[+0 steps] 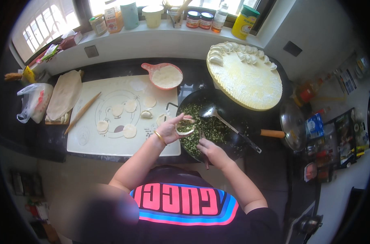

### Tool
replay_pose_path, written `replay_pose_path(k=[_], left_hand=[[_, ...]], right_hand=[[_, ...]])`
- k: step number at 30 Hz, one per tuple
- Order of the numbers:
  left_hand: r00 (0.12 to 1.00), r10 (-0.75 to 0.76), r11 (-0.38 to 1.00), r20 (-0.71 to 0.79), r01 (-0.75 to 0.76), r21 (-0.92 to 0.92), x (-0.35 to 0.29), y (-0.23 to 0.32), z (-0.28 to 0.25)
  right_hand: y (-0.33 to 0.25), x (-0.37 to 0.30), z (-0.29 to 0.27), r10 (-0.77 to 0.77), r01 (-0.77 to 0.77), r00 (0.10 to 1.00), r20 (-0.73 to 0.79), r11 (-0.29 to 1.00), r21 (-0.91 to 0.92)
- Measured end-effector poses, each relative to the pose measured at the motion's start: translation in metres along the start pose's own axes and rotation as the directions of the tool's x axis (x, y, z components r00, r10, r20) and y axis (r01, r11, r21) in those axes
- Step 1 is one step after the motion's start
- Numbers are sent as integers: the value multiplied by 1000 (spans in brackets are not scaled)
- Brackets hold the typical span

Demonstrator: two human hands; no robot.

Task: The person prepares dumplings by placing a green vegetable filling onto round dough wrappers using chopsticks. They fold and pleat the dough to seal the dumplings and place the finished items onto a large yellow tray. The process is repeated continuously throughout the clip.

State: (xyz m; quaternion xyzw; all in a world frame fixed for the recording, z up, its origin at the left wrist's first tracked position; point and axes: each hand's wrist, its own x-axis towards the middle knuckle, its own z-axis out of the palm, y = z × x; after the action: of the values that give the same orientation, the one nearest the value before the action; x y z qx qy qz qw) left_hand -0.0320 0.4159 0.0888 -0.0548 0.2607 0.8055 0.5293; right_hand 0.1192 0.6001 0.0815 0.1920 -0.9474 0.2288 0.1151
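Note:
My left hand [169, 129] cups a round dumpling wrapper [186, 131] with a little green filling on it, over the near rim of a black wok [229, 118]. The wok holds chopped green filling [207, 128] and a metal ladle [212, 112]. My right hand [211, 152] grips dark chopsticks [204, 156] beside the wrapper, their tips near the filling. Several rolled wrappers [128, 118] lie on a white pastry mat [124, 140] to the left. A round straw tray [250, 83] beyond the wok carries a row of folded dumplings [238, 49] along its far edge.
A pink bowl of flour [165, 76] stands at the mat's far side. A rolling pin [82, 112] and a cloth-covered board [65, 94] lie on the left, beside a plastic bag [32, 101]. Jars and bottles [199, 19] line the windowsill. A pan lid [292, 126] sits to the right.

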Motion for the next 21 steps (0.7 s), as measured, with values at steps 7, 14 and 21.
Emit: replay_pose_path(k=[7,14,21], left_hand=[[998,58,986,36,-63,151,-4,-11,11],[997,7,998,76,-12,63,-3,-12,14],[995,4,999,97,-7,33,-5,-13,16]], right_hand=[[-22,52,-25,532,-364,829,-171,746,558],[-46,57,-22,422,-310,879,-223,859,407],[-41,59,-31,386,-273,879,-279,889,367]])
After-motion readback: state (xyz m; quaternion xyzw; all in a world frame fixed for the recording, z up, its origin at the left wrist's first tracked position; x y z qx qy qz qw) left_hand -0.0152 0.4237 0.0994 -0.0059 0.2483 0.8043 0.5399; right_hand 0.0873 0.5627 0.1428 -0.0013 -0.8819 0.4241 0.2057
